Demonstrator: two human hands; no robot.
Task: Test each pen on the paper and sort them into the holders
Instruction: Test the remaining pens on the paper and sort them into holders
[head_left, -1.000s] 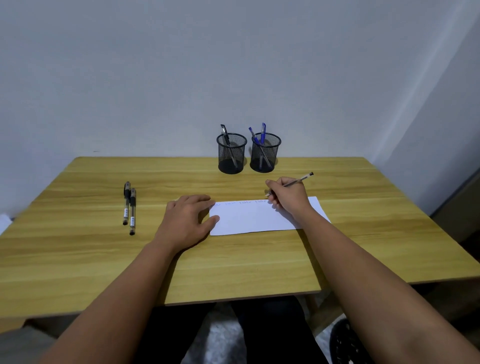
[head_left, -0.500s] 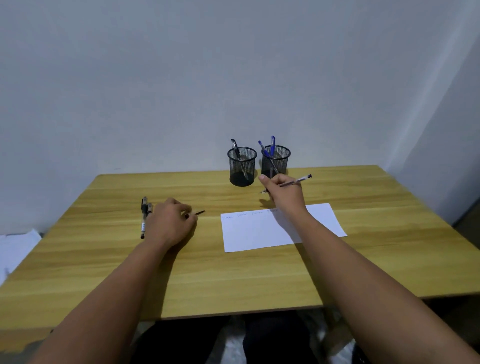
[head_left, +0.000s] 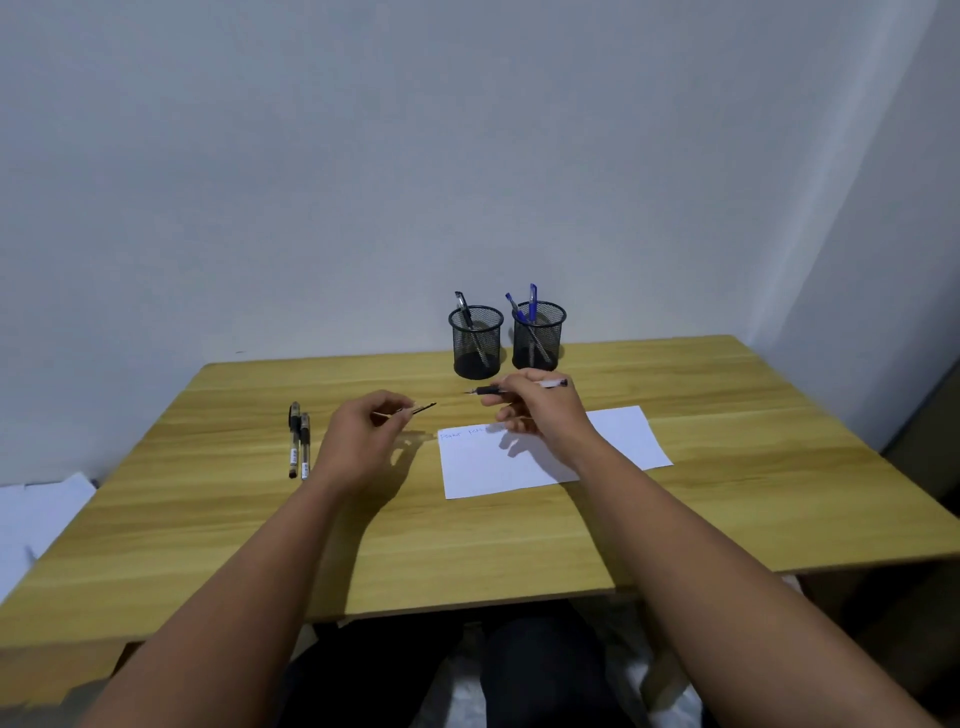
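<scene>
My right hand (head_left: 540, 410) grips a black-tipped pen (head_left: 488, 390) above the paper's far edge, level, with its tip pointing left. My left hand (head_left: 358, 441) hovers just left of it and pinches a thin dark piece that looks like a pen cap (head_left: 423, 408), a short gap from the pen's tip. The white paper (head_left: 519, 467) lies under my right hand with faint blue scribbles along its top. Two capped pens (head_left: 298, 441) lie side by side on the table's left. At the back stand two black mesh holders: the left holder (head_left: 476, 338) has a black pen, the right holder (head_left: 538, 332) blue pens.
The wooden table (head_left: 727, 493) runs up to a plain wall behind the holders. Something white (head_left: 36, 514) lies on the floor beyond the table's left edge. My legs show below the near edge.
My left hand left the paper, reached left, picked up the small dark piece and lifted it. My right hand raised the pen off the paper and turned its tip leftward.
</scene>
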